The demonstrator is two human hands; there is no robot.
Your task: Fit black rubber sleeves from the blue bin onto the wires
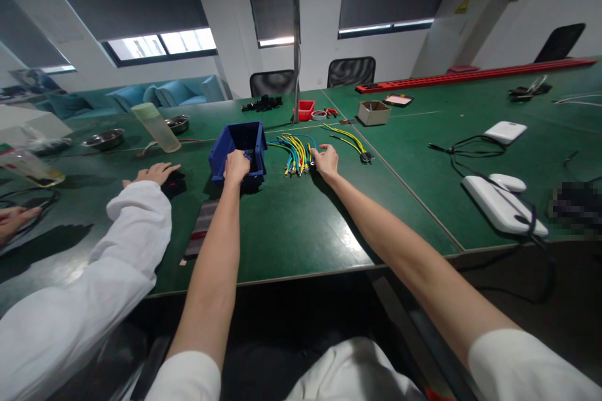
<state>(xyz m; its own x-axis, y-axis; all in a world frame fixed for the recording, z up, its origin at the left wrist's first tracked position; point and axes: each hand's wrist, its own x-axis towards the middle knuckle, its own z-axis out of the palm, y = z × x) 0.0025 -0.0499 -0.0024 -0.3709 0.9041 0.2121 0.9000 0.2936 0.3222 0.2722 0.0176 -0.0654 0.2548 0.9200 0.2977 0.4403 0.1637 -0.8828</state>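
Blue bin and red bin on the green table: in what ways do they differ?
The blue bin looks much bigger than the red bin. The blue bin stands near the person, while the red bin stands farther back. The left hand rests on the blue bin's front edge; no hand touches the red bin. Both are open-topped bins standing on the table.

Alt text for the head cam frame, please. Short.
The person's left hand grips the front rim of a blue bin on a green table, while the right hand rests open beside a bundle of coloured wires. To the left, a co-worker's hand in a white sleeve lies by a small black object.
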